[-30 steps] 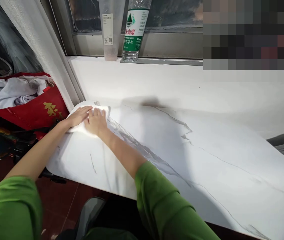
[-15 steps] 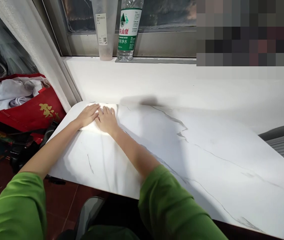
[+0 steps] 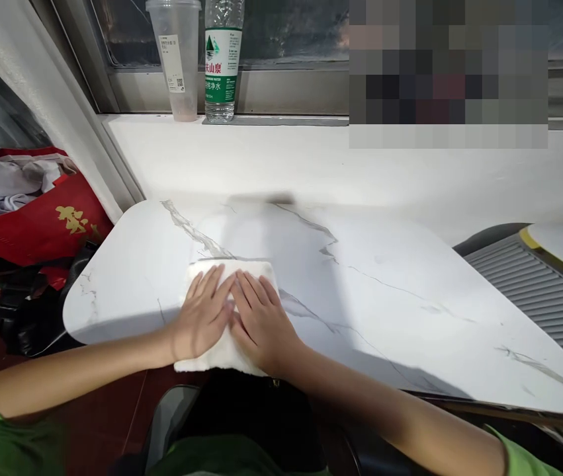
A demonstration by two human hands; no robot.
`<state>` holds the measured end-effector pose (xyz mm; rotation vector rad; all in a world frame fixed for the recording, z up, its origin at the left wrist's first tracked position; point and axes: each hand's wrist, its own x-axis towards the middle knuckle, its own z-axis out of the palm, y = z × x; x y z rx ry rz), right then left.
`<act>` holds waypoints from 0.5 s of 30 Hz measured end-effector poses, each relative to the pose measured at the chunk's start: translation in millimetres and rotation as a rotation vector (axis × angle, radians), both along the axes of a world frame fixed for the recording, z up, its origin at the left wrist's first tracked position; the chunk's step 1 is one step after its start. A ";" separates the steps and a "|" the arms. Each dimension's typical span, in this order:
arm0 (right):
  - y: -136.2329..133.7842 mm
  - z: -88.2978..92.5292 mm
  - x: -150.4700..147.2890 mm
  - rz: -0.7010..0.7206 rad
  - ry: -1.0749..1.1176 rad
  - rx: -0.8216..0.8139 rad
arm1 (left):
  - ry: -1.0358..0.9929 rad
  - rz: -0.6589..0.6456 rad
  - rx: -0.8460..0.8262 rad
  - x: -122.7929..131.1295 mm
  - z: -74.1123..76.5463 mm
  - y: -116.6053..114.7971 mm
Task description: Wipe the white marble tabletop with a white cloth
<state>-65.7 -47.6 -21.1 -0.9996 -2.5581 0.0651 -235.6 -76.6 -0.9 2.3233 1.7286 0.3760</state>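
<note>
Head view, with the marble-patterned tabletop (image 3: 410, 291), white with grey veining, as the reference for all positions. Off its far left corner hangs a pale curtain (image 3: 36, 86); off its right end lies a grey ribbed panel (image 3: 524, 281), its nature not clear. Beyond the left end is a red bag (image 3: 38, 221) with gold lettering and pale fabric inside. On the tabletop itself, left of its middle and along its near edge, a white towel-like cloth (image 3: 224, 355) lies spread flat, its near side reaching that edge and seeming to overhang it slightly. Left hand (image 3: 199, 320) and right hand (image 3: 264, 324) both rest on the cloth, palms down, fingers extended and angled toward each other; neither is clamped on anything. Their index fingers lie just beside each other, and whether they touch cannot be told. Past the far edge, toward the left end, stand a lidded plastic cup (image 3: 176, 73) and, right of it, a green-labelled water bottle (image 3: 222, 74). The step in hand appears to be wiping with the cloth under both palms; a further stroke would call for even pressure and for guiding the overhanging side back onto the tabletop.
</note>
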 end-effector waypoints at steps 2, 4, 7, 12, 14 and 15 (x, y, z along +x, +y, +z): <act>1.0 -1.4 5.8 -0.035 -0.013 -0.046 | -0.001 -0.023 0.007 7.5 -1.0 5.0; 15.6 -1.3 5.3 -0.082 -0.019 -0.106 | 0.012 -0.027 0.031 12.8 -3.6 20.1; 57.3 1.2 -2.3 -0.164 0.005 -0.154 | 0.032 0.018 0.046 16.8 -6.2 60.1; 146.3 4.9 -18.8 -0.150 -0.016 -0.113 | 0.064 0.131 0.065 14.1 -2.0 151.5; 178.0 5.1 -23.4 -0.175 -0.038 -0.092 | 0.071 0.139 0.101 13.3 -0.9 185.0; 191.4 5.2 -25.0 -0.187 -0.049 -0.084 | 0.072 0.144 0.123 13.6 -1.0 199.0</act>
